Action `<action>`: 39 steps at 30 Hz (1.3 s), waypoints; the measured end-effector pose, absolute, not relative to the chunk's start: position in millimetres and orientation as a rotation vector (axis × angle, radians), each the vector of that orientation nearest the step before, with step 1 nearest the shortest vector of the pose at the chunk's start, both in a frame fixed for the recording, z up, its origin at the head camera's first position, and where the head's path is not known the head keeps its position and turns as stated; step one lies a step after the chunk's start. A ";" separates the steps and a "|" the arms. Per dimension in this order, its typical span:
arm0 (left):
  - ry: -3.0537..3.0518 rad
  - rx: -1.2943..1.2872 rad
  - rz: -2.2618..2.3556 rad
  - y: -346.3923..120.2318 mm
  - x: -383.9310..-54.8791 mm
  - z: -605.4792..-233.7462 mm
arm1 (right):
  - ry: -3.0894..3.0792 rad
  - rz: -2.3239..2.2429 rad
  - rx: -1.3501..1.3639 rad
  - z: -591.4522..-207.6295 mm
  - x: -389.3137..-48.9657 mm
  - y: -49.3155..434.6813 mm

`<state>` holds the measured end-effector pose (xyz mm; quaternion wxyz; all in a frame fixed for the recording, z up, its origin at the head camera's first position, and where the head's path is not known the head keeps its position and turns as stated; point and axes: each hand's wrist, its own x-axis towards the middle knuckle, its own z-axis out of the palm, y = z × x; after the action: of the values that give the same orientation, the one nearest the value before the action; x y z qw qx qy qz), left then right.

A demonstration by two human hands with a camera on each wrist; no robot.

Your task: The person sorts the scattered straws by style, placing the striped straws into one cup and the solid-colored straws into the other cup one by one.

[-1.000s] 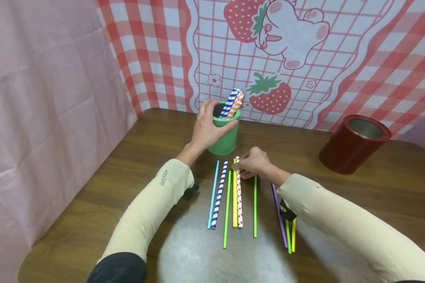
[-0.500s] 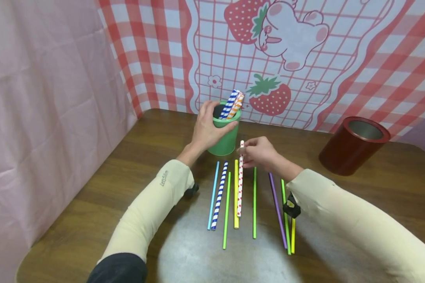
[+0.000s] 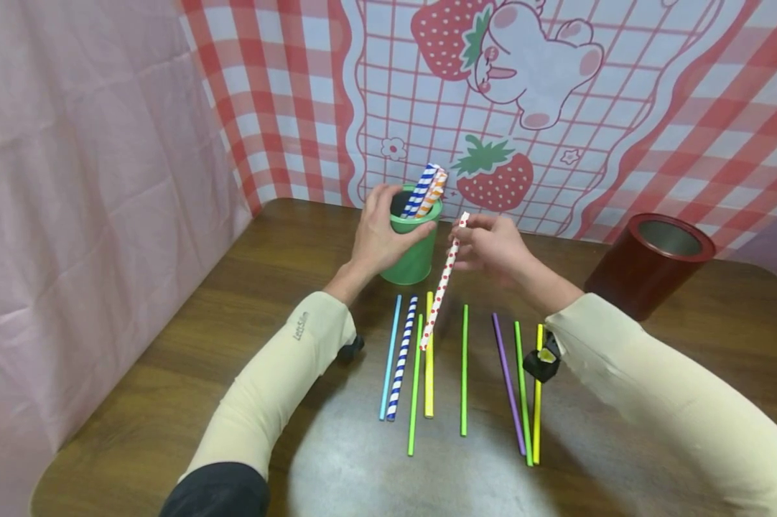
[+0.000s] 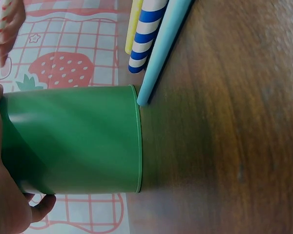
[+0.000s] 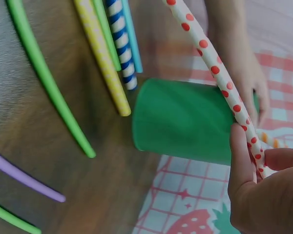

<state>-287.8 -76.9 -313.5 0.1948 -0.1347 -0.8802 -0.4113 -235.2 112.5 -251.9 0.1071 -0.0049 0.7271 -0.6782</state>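
My left hand [image 3: 384, 233] grips the green can [image 3: 409, 260] near its rim, with thumb and fingers around opposite sides. Blue-striped paper straws [image 3: 419, 192] and an orange-striped one [image 3: 432, 195] lean inside the can. Between thumb and fingers, my right hand [image 3: 494, 246] pinches a white paper straw with red dots [image 3: 445, 276] close to its upper end. That straw hangs tilted, its lower end over a yellow straw [image 3: 429, 373]. In the right wrist view, the dotted straw [image 5: 216, 68] crosses in front of the can [image 5: 185, 119].
Thin straws lie on the wooden table: light blue [image 3: 391, 359], blue-striped [image 3: 402, 359], green [image 3: 416, 388], another green [image 3: 464, 370], and a purple [image 3: 508, 384] beside a green and yellow pair at right. A dark red can [image 3: 634, 276] stands at back right, before a checked cloth [image 3: 298, 108].
My right hand has lifted the red-dotted straw from beside the yellow one, moving up and right, and the straw has tilted. My left hand stays on the green can.
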 end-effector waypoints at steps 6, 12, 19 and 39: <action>-2.467 -0.374 -1.154 -76.0 -287.9 -313.1 | 2.108 -2.168 -0.017 -233.5 -235.1 116.1; -2.463 -0.373 -1.157 -76.5 -288.5 -313.5 | 2.084 -2.371 -0.062 -214.4 -233.7 116.4; -2.468 -0.377 -1.146 -77.5 -288.7 -313.6 | 2.062 -2.572 -0.089 -189.5 -232.2 117.5; -2.432 -0.420 -1.130 -77.3 -288.9 -314.0 | 2.255 -2.729 -0.318 -174.8 -247.5 100.5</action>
<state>-288.9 -77.3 -314.0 0.2119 -0.1512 -0.8757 -0.4066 -247.5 100.5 -174.8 -0.2048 -0.0875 0.6210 -0.7515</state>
